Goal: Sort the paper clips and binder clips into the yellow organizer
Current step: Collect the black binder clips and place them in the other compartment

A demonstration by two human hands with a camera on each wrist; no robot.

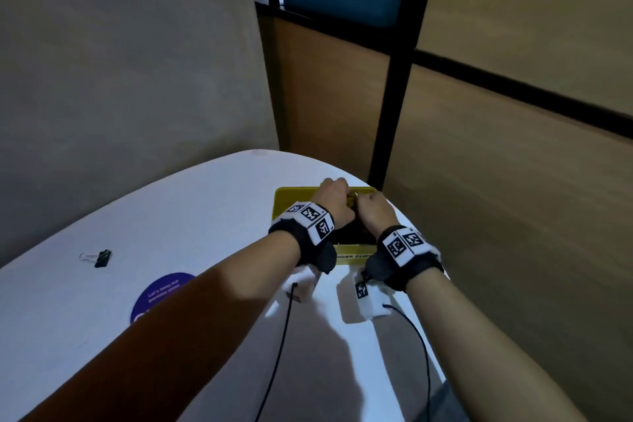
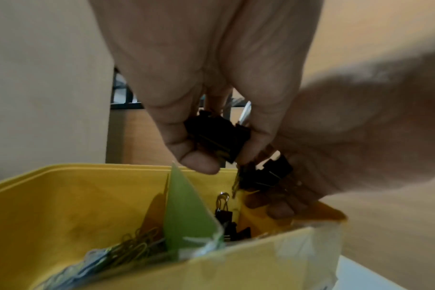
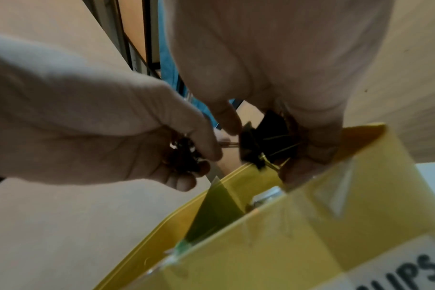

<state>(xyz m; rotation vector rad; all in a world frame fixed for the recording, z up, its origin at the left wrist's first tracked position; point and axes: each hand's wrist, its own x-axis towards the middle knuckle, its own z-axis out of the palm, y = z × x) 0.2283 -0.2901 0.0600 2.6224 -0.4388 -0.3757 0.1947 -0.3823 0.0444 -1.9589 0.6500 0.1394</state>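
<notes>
The yellow organizer stands at the far end of the white table, split by a green divider. Both hands hover over it. My left hand grips black binder clips in its curled fingers. My right hand also holds black binder clips. Paper clips lie in the left compartment, binder clips in the right one. One more black binder clip lies on the table far left.
The white table has a rounded far edge against a grey wall and brown partitions. A purple round sticker is near my left forearm. Black cables trail from both wrists.
</notes>
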